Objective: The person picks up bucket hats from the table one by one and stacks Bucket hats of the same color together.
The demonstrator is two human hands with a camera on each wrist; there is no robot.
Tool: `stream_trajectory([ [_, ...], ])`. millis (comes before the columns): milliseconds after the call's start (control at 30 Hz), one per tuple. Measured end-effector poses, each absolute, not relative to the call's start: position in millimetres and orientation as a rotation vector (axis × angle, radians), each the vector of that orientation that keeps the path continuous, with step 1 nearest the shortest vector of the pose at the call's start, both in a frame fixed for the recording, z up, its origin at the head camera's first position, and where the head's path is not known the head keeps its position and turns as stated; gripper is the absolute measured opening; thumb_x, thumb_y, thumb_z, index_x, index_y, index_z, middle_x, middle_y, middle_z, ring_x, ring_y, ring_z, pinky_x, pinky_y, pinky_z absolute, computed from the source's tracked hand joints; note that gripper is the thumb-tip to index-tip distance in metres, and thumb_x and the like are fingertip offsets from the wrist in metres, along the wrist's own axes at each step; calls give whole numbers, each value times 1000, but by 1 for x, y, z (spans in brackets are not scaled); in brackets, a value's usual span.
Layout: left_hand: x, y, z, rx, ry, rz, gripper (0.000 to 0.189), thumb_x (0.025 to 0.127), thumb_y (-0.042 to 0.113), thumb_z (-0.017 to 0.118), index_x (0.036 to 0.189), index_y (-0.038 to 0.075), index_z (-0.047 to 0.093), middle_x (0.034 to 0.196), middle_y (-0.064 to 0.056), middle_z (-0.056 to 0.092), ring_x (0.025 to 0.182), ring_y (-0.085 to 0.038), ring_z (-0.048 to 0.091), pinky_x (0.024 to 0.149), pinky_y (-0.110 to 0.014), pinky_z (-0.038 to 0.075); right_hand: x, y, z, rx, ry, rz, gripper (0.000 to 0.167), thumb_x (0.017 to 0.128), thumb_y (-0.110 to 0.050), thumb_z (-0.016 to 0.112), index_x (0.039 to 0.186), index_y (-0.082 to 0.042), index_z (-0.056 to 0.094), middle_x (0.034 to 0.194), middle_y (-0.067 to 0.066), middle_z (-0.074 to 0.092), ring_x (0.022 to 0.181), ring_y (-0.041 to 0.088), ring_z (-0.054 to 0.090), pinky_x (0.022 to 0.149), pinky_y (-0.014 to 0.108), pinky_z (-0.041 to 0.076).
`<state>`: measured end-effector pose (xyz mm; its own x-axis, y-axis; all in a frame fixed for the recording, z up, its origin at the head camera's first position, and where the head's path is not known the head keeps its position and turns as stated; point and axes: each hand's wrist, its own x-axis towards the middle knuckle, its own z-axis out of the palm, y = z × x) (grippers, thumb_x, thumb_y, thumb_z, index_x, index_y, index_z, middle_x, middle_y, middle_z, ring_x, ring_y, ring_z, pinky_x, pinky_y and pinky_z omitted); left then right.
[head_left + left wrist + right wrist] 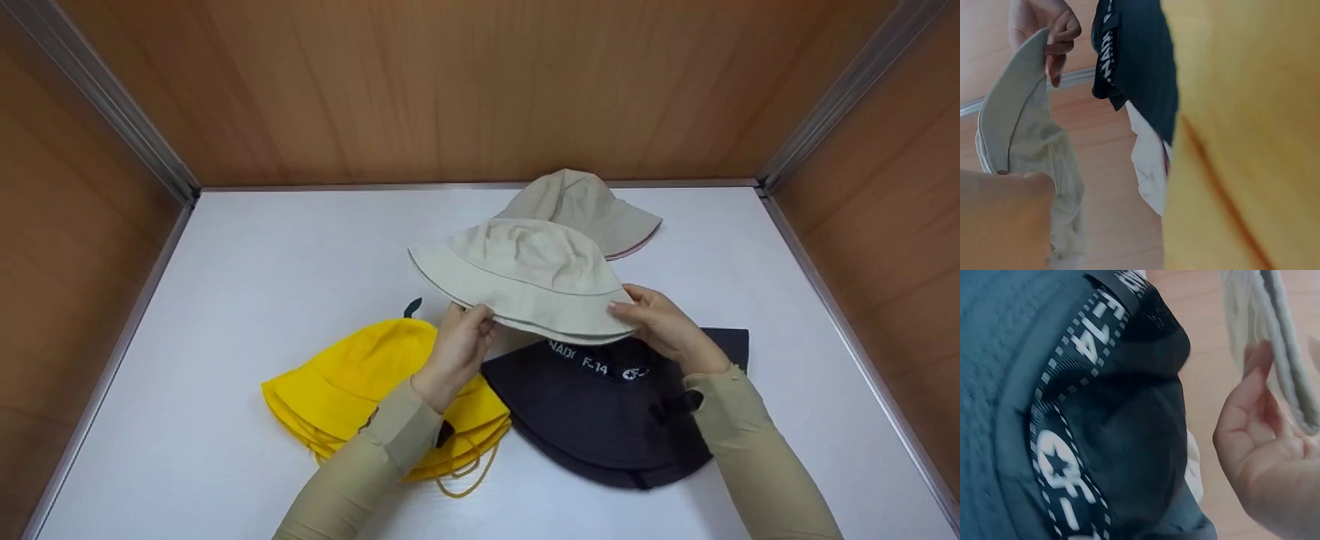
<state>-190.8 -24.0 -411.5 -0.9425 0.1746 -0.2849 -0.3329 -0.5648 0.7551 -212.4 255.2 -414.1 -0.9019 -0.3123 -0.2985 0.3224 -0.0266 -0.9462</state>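
Both hands hold a cream bucket hat (525, 262) by its brim, lifted over the table with its crown toward the back. My left hand (457, 341) pinches the near brim edge, thumb on top. At the right end of the brim, my right hand (664, 322) grips it with the thumb above and fingers beneath. The left wrist view shows the left hand (1005, 211) across the brim of the cream hat (1022, 118). In the right wrist view, the right hand's fingers (1244, 408) curl behind the brim (1280, 343).
A beige bucket hat (585, 202) lies behind the held one. Stacked yellow hats (352, 375) with a cord sit at front left, black hats (592, 420) with white lettering at front right. Wooden panels (480, 90) enclose the white table (247, 277) at back and sides.
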Motion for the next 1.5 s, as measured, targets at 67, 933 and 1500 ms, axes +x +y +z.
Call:
stream_trajectory([
  [67,-189,-27,-416,-254,1273,2539,31,89,-6,38,119,5,37,95,0,51,79,-10,47,78,-24,39,-210,251,-415,-14,1821,-2010,55,93,-2,53,140,12,26,95,-5,68,82,6,65,75,20,52],
  [933,-192,-51,-406,-128,1447,2224,50,96,4,37,141,-1,20,153,-20,7,142,-32,12,118,-41,11,-191,244,-369,-633,1603,-2404,43,91,13,38,121,-10,57,107,0,65,95,11,63,80,23,52],
  [1500,-226,-74,-413,365,1795,1457,52,93,16,57,138,-2,38,107,-6,61,95,-14,56,99,-35,42,-196,240,-339,-1093,1185,-2289,45,89,16,40,130,1,52,117,8,63,103,15,61,87,26,50],
])
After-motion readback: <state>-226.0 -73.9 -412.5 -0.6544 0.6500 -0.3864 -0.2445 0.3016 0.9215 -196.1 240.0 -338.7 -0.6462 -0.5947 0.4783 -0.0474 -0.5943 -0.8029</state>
